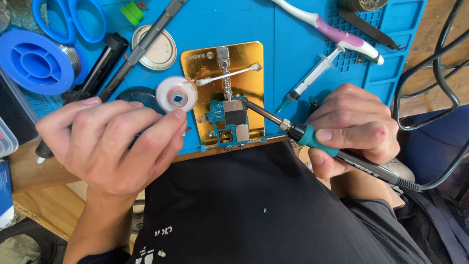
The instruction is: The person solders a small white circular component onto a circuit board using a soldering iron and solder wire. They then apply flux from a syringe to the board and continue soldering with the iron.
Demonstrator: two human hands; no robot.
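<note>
1. Looking down from the head camera, we see our left hand (110,142) come in from the lower left, forearm rising from the bottom edge, knuckles up and fingers curled.
2. That hand pinches a small white spool (177,94) of copper-coloured braid between thumb and forefinger; the other fingers are loosely folded. The spool hovers at the left edge of the gold holder plate (244,66).
3. Our right hand (351,127) enters from the right, wrist low over the edge of the bench (39,168), fingers wrapped shut around the teal grip of a soldering iron (312,138), thumb pressing along the top.
4. The iron slants up and to the left; its tip meets the upper right of the blue circuit board (229,122), which sits clamped at the bottom of the gold plate.
5. A cotton swab (227,75) lies across the plate above the board, and a syringe (310,78) rests on the blue mat (293,44) just beyond our right hand.
6. A black cable (439,98) loops at the right.
</note>
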